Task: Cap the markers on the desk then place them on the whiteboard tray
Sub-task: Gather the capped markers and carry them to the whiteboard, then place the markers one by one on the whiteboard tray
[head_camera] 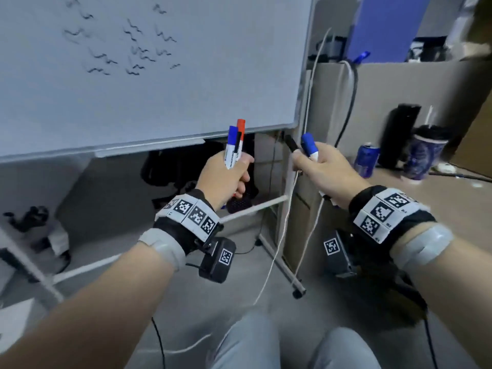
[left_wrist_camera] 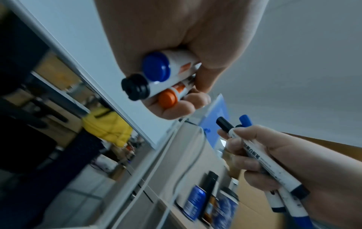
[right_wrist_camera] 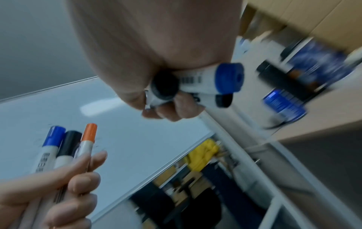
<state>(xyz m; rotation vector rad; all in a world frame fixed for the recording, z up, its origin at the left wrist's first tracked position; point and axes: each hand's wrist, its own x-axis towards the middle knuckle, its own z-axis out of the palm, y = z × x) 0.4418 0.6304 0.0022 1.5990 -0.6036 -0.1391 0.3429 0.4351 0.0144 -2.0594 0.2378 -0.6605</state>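
Observation:
My left hand [head_camera: 226,177] grips three capped markers upright: a blue-capped one [head_camera: 232,141], a black-capped one [head_camera: 238,142] and a red-capped one [head_camera: 241,133]. Their butt ends [left_wrist_camera: 154,77] show in the left wrist view. My right hand [head_camera: 316,171] holds capped markers too, a black-capped one [head_camera: 291,143] and a blue-capped one [head_camera: 308,145]; a third barrel shows among them [right_wrist_camera: 223,100] in the right wrist view. Both bundles are just below the whiteboard [head_camera: 149,62]. The whiteboard tray [head_camera: 149,149] runs along its lower edge, left of my left hand.
The whiteboard stand's legs [head_camera: 277,251] and a white cable [head_camera: 298,195] hang between my hands. At the right a desk [head_camera: 426,198] carries a blue can [head_camera: 366,161], a paper cup [head_camera: 426,155] and a black box [head_camera: 399,134]. My knees [head_camera: 266,347] are below.

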